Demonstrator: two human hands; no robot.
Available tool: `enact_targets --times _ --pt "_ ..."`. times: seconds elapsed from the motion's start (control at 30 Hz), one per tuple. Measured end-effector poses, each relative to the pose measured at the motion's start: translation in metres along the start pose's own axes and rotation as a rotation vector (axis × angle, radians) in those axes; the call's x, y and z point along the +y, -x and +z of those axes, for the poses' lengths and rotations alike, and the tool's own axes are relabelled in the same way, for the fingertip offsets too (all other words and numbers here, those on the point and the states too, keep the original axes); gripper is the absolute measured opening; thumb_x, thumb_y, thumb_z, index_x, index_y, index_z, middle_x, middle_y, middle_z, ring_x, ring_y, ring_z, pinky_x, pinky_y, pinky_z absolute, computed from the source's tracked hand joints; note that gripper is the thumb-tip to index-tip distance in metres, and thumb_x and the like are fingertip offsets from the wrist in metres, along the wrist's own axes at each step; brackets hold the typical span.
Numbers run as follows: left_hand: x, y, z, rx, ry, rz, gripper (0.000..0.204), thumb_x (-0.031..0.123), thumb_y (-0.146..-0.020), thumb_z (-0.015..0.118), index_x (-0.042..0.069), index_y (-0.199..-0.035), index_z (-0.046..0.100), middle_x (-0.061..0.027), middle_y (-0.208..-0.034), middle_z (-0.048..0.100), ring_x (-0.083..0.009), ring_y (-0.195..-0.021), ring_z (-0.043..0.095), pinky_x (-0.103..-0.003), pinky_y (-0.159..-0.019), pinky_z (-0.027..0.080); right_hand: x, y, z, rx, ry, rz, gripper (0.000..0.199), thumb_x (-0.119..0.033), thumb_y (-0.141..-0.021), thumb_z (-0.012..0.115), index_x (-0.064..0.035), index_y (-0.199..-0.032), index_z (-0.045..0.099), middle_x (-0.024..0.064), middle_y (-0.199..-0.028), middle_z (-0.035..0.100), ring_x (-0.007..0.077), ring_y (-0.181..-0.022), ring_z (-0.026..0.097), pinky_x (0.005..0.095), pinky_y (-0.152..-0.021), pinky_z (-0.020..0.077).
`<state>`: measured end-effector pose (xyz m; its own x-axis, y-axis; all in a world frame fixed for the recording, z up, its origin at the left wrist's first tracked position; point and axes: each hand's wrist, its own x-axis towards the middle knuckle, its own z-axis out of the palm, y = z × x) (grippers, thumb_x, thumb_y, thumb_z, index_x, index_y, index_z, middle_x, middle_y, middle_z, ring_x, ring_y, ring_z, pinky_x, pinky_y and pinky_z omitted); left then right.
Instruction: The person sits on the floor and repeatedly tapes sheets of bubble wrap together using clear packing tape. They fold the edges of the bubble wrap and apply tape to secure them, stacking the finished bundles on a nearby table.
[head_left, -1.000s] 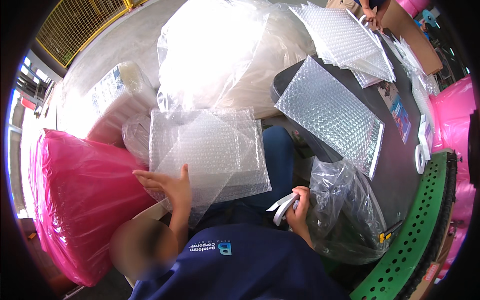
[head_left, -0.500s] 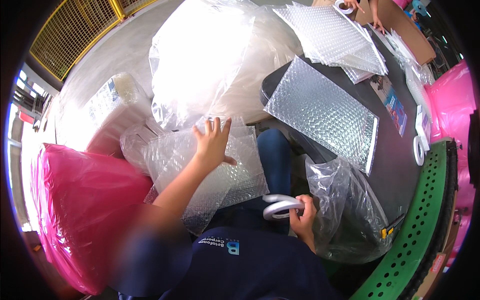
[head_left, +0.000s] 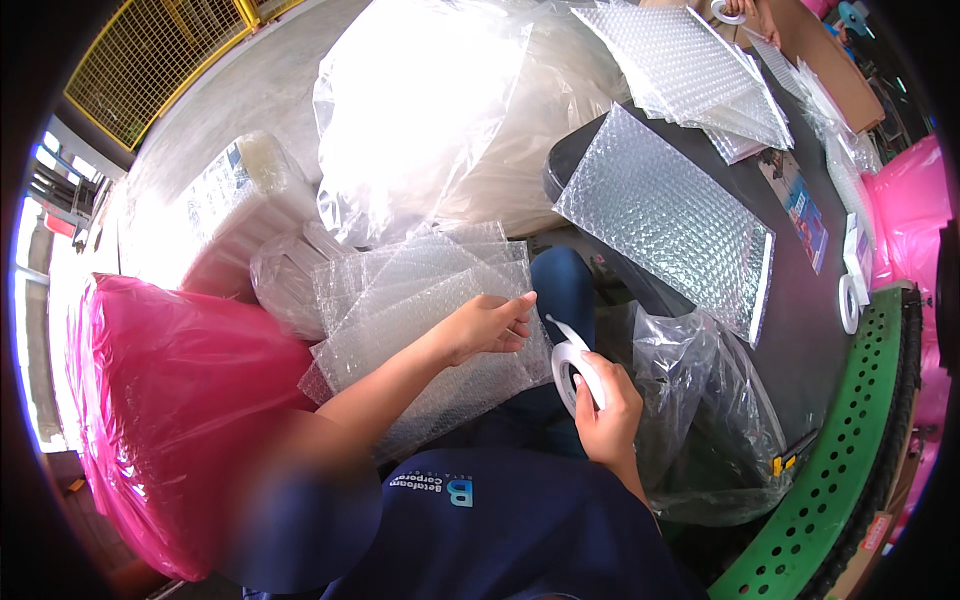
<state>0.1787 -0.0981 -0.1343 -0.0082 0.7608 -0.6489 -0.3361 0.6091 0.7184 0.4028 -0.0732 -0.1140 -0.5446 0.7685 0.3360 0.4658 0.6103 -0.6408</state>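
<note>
My right hand [head_left: 612, 405] grips a roll of white tape [head_left: 562, 378] on edge. A loose strip of its tape [head_left: 566, 328] sticks up and to the left. My left hand [head_left: 488, 328] is closed, thumb against curled fingers, over the right edge of several bubble wrap sheets [head_left: 400, 345] on my lap. Its thumb tip lies close to the loose tape end. What those fingers hold, if anything, I cannot make out. Right of my knee, one bubble wrap piece with a white strip along one edge [head_left: 668, 225] lies on the dark table [head_left: 800, 340].
A bubble wrap stack [head_left: 690, 75] lies at the table's far end, where another person's hand [head_left: 765, 22] shows. A clear plastic bag [head_left: 690, 370] and a yellow-and-black cutter [head_left: 795, 455] are at right. Pink wrapped bundles [head_left: 180, 400] and a big clear bag [head_left: 420, 120] stand around.
My left hand has gone from spread flat over the sheets to closed near their right edge. My right hand has raised and turned the tape roll, and its loose end now points upward.
</note>
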Motion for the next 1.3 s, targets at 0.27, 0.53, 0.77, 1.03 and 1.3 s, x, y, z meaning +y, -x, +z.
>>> enact_targets --times 0.27,0.53,0.77,1.03,1.3 --pt "-0.01 -0.033 -0.001 -0.107 0.11 -0.037 0.038 0.025 -0.089 0.069 -0.009 -0.104 0.06 -0.0122 -0.099 0.061 -0.0165 -0.089 0.062 -0.026 -0.082 0.055 0.001 0.003 -0.004 -0.021 -0.034 -0.046 0.034 -0.001 -0.08 0.066 -0.0115 -0.112 0.065 0.0084 -0.072 0.053 0.0244 -0.054 0.054 0.0348 -0.05 0.0428" --pt "-0.013 -0.038 -0.005 -0.178 0.114 0.041 0.024 0.014 -0.087 0.07 -0.002 -0.105 0.064 -0.0067 -0.101 0.063 -0.012 -0.09 0.062 -0.022 -0.081 0.053 -0.002 0.002 -0.008 -0.072 -0.014 -0.052 0.032 0.001 -0.079 0.067 -0.0087 -0.109 0.065 0.0094 -0.074 0.056 0.0233 -0.056 0.056 0.0331 -0.052 0.0437" --pt "0.003 -0.02 -0.022 -0.159 0.053 0.155 0.035 0.003 -0.084 0.069 -0.002 -0.116 0.057 -0.0077 -0.104 0.063 -0.0131 -0.09 0.063 -0.024 -0.079 0.053 0.005 0.004 -0.002 -0.053 -0.058 -0.083 0.035 -0.001 -0.079 0.067 -0.0122 -0.112 0.066 0.0054 -0.067 0.049 0.0199 -0.049 0.05 0.0331 -0.046 0.0395" --pt "0.023 -0.03 -0.041 0.338 -0.535 0.781 0.048 -0.019 -0.075 0.052 0.001 -0.117 0.042 -0.006 -0.085 0.045 -0.0168 -0.079 0.062 -0.028 -0.067 0.053 0.011 0.014 -0.009 -0.314 -0.037 0.003 0.038 -0.017 -0.085 0.065 -0.0193 -0.123 0.061 0.0072 -0.072 0.057 0.0254 -0.055 0.058 0.0378 -0.05 0.0456" --pt "0.016 -0.057 -0.051 0.318 -0.634 0.709 0.049 -0.018 -0.077 0.053 0.001 -0.12 0.04 -0.0125 -0.092 0.05 -0.0226 -0.082 0.064 -0.033 -0.071 0.056 0.014 0.021 -0.023 -0.576 0.267 0.166 0.038 -0.022 -0.089 0.06 -0.0247 -0.126 0.06 0.0088 -0.07 0.059 0.0313 -0.059 0.061 0.0433 -0.055 0.0493"
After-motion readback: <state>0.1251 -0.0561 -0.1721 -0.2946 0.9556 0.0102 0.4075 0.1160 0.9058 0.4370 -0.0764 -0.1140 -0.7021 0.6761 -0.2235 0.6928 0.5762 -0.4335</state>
